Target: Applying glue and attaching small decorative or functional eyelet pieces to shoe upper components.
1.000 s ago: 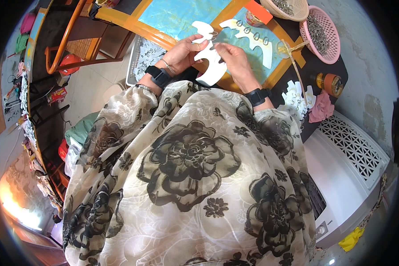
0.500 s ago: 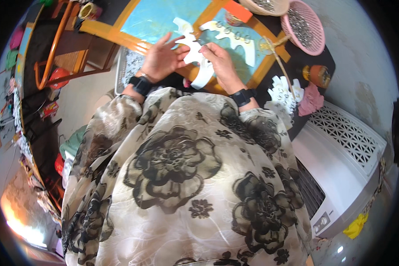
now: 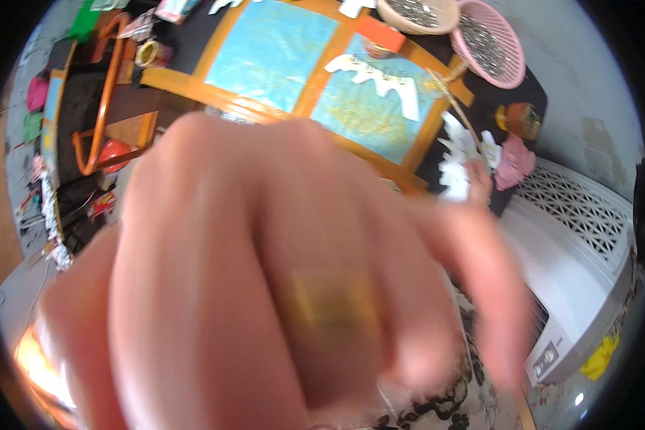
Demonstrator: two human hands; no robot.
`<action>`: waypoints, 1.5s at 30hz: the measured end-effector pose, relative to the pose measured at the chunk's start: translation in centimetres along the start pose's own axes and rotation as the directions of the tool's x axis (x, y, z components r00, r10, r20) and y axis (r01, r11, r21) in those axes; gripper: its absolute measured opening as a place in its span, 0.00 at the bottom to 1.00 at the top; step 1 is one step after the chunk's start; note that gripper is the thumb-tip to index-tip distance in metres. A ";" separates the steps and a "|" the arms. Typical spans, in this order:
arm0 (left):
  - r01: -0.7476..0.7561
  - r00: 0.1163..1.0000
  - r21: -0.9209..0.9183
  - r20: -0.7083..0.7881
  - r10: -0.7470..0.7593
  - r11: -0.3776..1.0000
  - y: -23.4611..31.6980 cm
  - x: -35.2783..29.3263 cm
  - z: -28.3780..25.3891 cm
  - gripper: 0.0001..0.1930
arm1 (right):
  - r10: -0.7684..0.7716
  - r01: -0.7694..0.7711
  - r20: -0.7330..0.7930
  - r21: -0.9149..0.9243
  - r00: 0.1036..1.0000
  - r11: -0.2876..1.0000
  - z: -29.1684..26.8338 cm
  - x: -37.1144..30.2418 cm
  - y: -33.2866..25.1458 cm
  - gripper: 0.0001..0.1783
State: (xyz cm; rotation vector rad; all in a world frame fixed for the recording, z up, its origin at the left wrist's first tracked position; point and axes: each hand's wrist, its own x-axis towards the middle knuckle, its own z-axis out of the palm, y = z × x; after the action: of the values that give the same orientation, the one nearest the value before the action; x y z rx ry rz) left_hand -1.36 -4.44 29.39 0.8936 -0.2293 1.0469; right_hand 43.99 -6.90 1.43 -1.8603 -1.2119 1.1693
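A blurred hand, which I take to be my left hand (image 3: 265, 215), fills most of the picture very close up. Its back shows, its fingers point down, and a gold-coloured ring (image 3: 333, 301) circles one of them. Smearing hides whether it grips anything. Small at the right, the fingers of my right hand (image 3: 479, 183) show beside the white jagged-edged pieces (image 3: 453, 161). Whether they hold one is unclear. On the right blue sheet (image 3: 365, 122) lies a white scalloped strip (image 3: 380, 77) with small metal loops along it.
Pink (image 3: 507, 68) and cream baskets (image 3: 437, 25) of small metal parts stand at the far right. Nearby are an orange block (image 3: 380, 34), a stick (image 3: 451, 100), an amber jar (image 3: 519, 120) and a pink cloth (image 3: 514, 161). A white appliance (image 3: 580, 265) stands at the right.
Both hands have left the white piece they held over the table. One hand has risen close to the camera; the other has moved right to the white pieces. The view has shifted slightly.
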 end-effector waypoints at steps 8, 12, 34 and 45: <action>0.021 0.999 0.085 -0.032 -0.018 0.996 1.9 -1.1 -0.4 0.17 | -0.172 0.066 -0.197 -0.451 0.965 0.890 -3.3 -3.0 3.8 0.12; 0.005 1.000 0.071 -0.016 -0.003 0.997 1.2 -0.9 -0.7 0.17 | -0.158 0.026 -0.220 -0.506 0.962 0.862 -2.3 -2.7 3.6 0.14; -0.152 0.988 0.077 0.021 0.151 0.985 -1.4 -0.2 -0.2 0.17 | -0.552 0.531 0.049 -0.358 0.832 0.768 10.9 3.2 -6.4 0.07; -0.245 0.969 0.092 0.001 0.246 0.965 -2.3 -0.5 0.6 0.17 | -0.534 0.537 0.163 -0.495 0.829 0.683 16.7 6.4 -9.6 0.10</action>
State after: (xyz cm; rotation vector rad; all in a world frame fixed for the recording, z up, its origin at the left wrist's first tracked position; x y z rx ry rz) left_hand 0.46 -5.68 28.25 0.9588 -0.2911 1.3003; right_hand 26.42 3.20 0.43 -1.6442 -2.0644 0.5330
